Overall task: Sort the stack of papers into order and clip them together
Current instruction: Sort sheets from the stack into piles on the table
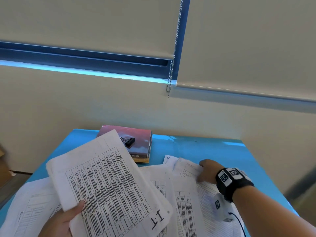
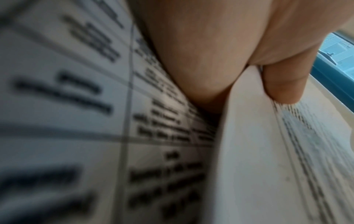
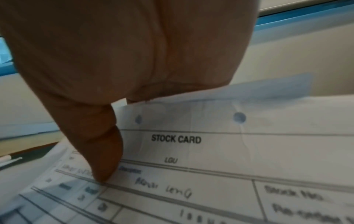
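Note:
My left hand (image 1: 68, 219) grips a thick bundle of printed table sheets (image 1: 109, 183), raised over the table; its top page is marked "1.1". In the left wrist view the thumb (image 2: 283, 84) presses the bundle's edge (image 2: 249, 151). My right hand (image 1: 205, 171) pinches the far edge of a sheet headed "STOCK CARD" (image 3: 191, 151), thumb (image 3: 103, 159) on top and the other fingers curled under the edge. More loose sheets (image 1: 171, 189) lie spread on the blue table (image 1: 213, 149). A black binder clip (image 1: 128, 141) sits on a book (image 1: 136, 144) at the back.
The table stands against a cream wall below a window with roller blinds and a hanging bead chain (image 1: 171, 77). More papers (image 1: 29, 207) overhang the table's left side. Bare blue tabletop shows at the back right.

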A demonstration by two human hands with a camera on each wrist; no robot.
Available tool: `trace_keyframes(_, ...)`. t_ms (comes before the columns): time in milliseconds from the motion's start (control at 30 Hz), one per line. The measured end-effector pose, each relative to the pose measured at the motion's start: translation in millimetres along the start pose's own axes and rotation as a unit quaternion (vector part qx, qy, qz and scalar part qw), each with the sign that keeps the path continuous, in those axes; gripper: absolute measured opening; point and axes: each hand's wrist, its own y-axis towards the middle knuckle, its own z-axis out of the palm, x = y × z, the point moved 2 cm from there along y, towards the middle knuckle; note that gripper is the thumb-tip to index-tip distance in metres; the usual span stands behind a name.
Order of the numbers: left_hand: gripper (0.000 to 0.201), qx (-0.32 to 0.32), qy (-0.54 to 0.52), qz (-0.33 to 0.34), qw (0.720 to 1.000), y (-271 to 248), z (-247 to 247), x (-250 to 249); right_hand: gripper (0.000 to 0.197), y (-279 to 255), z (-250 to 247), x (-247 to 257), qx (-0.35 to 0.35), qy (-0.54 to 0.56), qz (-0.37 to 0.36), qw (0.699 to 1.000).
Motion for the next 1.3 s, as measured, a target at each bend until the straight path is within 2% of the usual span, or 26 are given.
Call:
trace_keyframes(67,0.044,0.022,-0.006,0.000,1.000,2,0,0,0.038,3,2,0,-0.008,0.020,0.010,1.000)
trace_keyframes(133,0.045,0.015,0.003,0.008,1.000,5,-2,1,0.044,4,2,-2,-0.008,0.033,0.015,0.999)
trace_keyframes(300,0.045,0.011,0.001,-0.001,1.000,13,-10,4,0.041,5,-5,-10,-0.010,0.011,0.009,1.000)
trace_keyframes(500,0.051,-0.012,-0.009,-0.013,1.000,17,-14,8,0.075,11,-17,-26,-0.020,0.009,0.046,0.999)
trace_keyframes(600,0.053,-0.018,-0.010,-0.007,1.000,19,-15,8,0.083,14,-13,-31,-0.004,-0.005,0.063,0.998)
trace_keyframes(833,0.049,0.012,-0.002,0.012,1.000,17,-13,6,0.061,22,-10,-33,0.017,-0.024,0.072,0.997)
trace_keyframes(967,0.048,-0.016,-0.003,0.010,1.000,22,-17,9,0.051,25,-15,-33,0.009,-0.051,0.066,0.996)
trace_keyframes(1133,0.047,-0.009,-0.017,0.005,1.000,24,-17,10,0.031,15,-39,-28,-0.045,-0.053,0.041,0.997)
trace_keyframes(1200,0.055,-0.018,-0.011,0.002,1.000,22,-15,11,0.020,5,-58,-23,-0.091,-0.052,0.022,0.994)
trace_keyframes(1300,0.072,-0.034,0.007,0.013,0.999,16,-11,8,0.024,-19,-92,-10,-0.167,-0.060,0.000,0.984)
